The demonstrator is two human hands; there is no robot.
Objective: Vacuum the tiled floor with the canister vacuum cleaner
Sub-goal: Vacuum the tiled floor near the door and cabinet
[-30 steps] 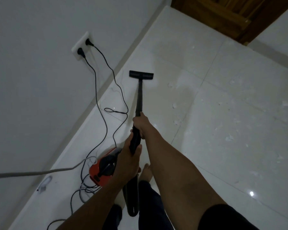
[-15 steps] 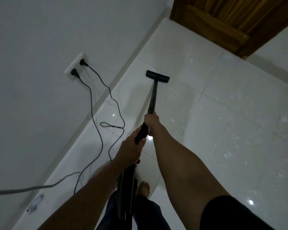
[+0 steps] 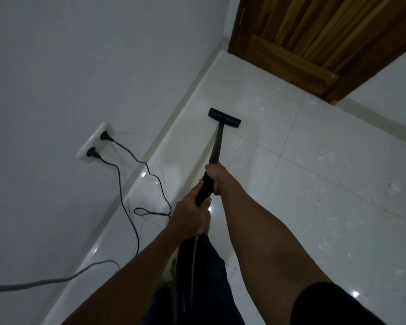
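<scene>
White wall socket point(image 3: 93, 144) w/ two black plugs point(image 3: 103, 136), L hand point(image 3: 190, 214) curled round lower grip of black vacuum wand point(image 3: 217, 146), R hand point(image 3: 215, 175) wrapped round it just above, black flat floor head point(image 3: 224, 117) on glossy white tiled floor point(image 3: 338, 127) nr skirting point(image 3: 174, 123), white specks point(image 3: 319, 158) to right.

A single wide-angle view, worn on the person's head, looks forward and steeply down along both forearms. The left hand point(image 3: 191, 216) and right hand point(image 3: 217, 178), gripping the vacuum wand point(image 3: 217, 144), sit close below the lens at mid-frame. Beyond them lies the tiled floor point(image 3: 314, 184), seen tilted: its edge against the white wall point(image 3: 80, 66) runs diagonally from lower left up to the far corner by the wooden door point(image 3: 314, 38).
</scene>
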